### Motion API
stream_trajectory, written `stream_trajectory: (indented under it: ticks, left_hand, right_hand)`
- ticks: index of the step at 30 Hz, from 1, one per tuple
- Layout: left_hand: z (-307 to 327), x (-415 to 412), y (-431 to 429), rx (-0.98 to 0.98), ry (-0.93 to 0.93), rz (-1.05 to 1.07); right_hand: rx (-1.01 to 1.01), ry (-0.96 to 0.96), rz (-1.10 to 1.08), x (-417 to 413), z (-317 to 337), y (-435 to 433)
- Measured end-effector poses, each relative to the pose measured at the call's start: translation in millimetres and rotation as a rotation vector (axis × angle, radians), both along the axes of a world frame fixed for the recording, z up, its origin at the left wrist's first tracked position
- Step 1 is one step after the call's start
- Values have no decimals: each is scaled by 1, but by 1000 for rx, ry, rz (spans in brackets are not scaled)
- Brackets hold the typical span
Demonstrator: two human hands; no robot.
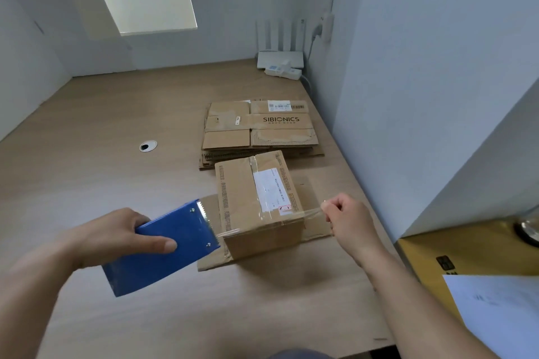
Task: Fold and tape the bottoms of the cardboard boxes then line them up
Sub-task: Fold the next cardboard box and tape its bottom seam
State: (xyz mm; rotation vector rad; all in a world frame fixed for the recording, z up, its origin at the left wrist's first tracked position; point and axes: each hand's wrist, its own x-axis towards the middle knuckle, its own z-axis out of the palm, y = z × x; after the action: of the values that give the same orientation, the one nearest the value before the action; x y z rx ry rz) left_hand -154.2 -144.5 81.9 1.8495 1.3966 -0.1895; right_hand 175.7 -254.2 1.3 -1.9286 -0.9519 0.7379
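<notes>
Wood-grain desk point(116, 114) fills most of the view, running back to a corner between pale walls. On its far right part lies a stack of flattened boxes point(259, 128), the top one printed SIBIONICS and carrying a barcode label. Just in front of that stack, touching or almost touching its near edge, stands the box point(248, 192), closed side up, with its lower flaps splayed flat on the desk around its base. An older strip of tape runs along its top seam, and a white label point(269, 189) lies right of the seam. At the right edge sits a yellow surface point(466, 251) with a white sheet point(501, 306) on it. A blue dispenser point(163, 248) is held left of the box, its toothed blade pointing at the box's near left corner. The left hand point(116, 236) grips it, thumb across the top face and fingers wrapped underneath. The right hand point(347, 221), just right of the box, has its fingers curled and pinches the free end of the clear tape point(309, 213). That tape stretches from the blade across the near edge of the box top; whether it is stuck down I cannot tell. A white router point(280, 58) and a power strip point(283, 71) sit in the far corner. A small round grommet point(148, 146) is set into the desk, well left of the stack.
</notes>
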Motion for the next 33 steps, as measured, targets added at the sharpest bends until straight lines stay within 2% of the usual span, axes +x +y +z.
stream_trajectory:
  ticks: [6,18,26,29,31,33]
  left_hand:
    - [-12,-7,11,-43,57,11]
    - [-44,10,25,-144,178,21]
    - [-64,25,26,-196,174,64]
    - [-71,28,21,-172,133,68]
    - [-73,37,17,-149,98,65]
    - [-73,48,14,-133,78,64]
  right_hand:
    - [-60,-67,13,-14,-7,12]
    - [-196,-84,14,-15,-28,24]
    - [-242,82,-37,-8,-38,32]
    - [-376,-116,-116,1,-36,26]
    - [-239,-244,-146,1,-33,26]
    - [-120,-313,-89,-5,-28,33]
